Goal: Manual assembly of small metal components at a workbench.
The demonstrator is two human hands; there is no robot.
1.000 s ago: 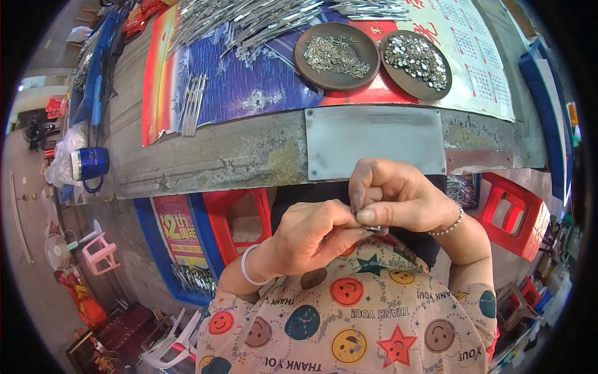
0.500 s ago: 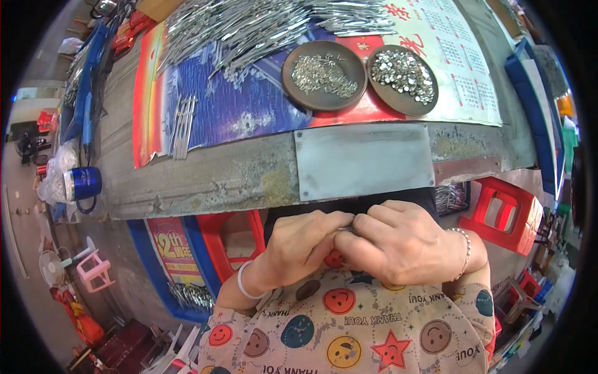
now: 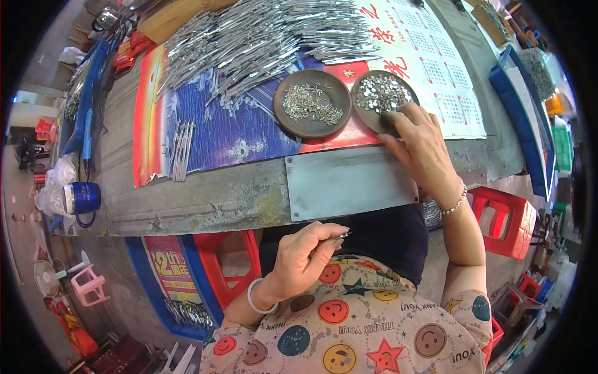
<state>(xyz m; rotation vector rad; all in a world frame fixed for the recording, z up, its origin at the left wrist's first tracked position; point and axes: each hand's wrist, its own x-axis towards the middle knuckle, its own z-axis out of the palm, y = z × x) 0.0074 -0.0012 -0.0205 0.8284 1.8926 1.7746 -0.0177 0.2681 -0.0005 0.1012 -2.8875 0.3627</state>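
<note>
Close to my body, my left hand (image 3: 306,254) pinches a small shiny metal part (image 3: 342,236) between thumb and fingers; most of it is hidden by the grip. My right hand (image 3: 418,144) reaches over the near edge of a round brown dish (image 3: 372,118) filled with small shiny metal discs (image 3: 382,92). Its thumb and forefinger are apart, and the fingertips touch or nearly touch the dish. Beside it, a second brown dish (image 3: 286,126) holds many tiny metal pins (image 3: 309,103).
A large heap of thin metal strips (image 3: 261,50) covers the far table. Several similar pieces (image 3: 181,151) lie at its left. A grey metal plate (image 3: 351,182) is fixed at the front edge. A blue mug (image 3: 84,198) and red stools (image 3: 502,222) stand around.
My hands have come apart. The right has moved forward to the dish of discs, while the left stays near my body with the metal part.
</note>
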